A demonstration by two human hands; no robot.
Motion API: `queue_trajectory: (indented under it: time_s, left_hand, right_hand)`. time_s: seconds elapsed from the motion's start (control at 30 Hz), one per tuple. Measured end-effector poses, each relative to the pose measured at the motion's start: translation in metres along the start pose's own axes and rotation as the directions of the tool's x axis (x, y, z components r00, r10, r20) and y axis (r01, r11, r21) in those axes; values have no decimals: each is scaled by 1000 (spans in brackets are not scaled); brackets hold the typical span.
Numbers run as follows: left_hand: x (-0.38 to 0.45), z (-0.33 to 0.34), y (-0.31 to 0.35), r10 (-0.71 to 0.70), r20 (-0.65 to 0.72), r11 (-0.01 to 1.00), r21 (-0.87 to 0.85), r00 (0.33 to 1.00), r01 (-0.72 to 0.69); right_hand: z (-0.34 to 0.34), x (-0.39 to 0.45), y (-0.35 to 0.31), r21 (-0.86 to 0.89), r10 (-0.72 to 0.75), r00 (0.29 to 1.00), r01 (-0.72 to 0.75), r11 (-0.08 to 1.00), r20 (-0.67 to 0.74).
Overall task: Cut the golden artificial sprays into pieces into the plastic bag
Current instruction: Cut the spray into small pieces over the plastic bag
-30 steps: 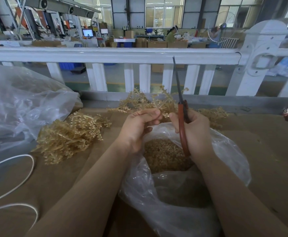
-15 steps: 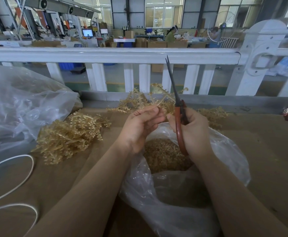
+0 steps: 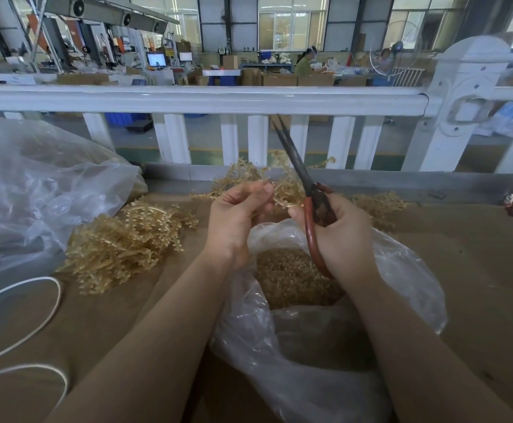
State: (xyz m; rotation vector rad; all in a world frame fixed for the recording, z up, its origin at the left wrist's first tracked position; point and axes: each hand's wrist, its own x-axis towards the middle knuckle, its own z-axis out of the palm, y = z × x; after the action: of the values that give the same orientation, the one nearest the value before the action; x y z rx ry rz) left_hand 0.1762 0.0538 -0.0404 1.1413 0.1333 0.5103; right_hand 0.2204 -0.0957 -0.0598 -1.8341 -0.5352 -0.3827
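Golden sprays (image 3: pixel 127 239), red-handled scissors (image 3: pixel 313 227) (blk blades), clear bag (image 3: pixel 401 285)

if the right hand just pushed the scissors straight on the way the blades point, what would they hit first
Probably the white railing. The right hand holds the scissors angled up and away, slightly left. The tips already overlap a baluster and sit just under the top rail, though depth is unclear. The held spray lies beside the blades.

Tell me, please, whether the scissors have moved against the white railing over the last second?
Yes. The scissors have tilted leftward: their tips now lie further left along the white railing, and the blades have parted slightly.
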Motion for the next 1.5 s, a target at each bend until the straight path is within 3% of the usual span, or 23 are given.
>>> queue_trajectory:
  time_s: [0.23,0.4,0.53,1.13,1.5]
  left_hand:
    - [3,-5,-1,33,-98,997,71,995,-26]
    - [4,-3,-2,-26,-67,999,-21,997,25]
    - [4,-1,-2,-70,4,996,-51,998,70]
    - [2,-3,4,-83,65,996,34,994,81]
    - [1,-4,3,-90,103,995,47,991,86]
  right_hand:
    - [0,-5,-1,-340,-145,987,158,927,64]
    - [1,0,5,-498,-40,991,98,862,124]
    - [-1,1,9,-525,14,992,54,849,124]
    - [-4,1,4,-620,-36,994,93,779,104]
    - [-5,-1,3,-603,-42,995,89,792,92]
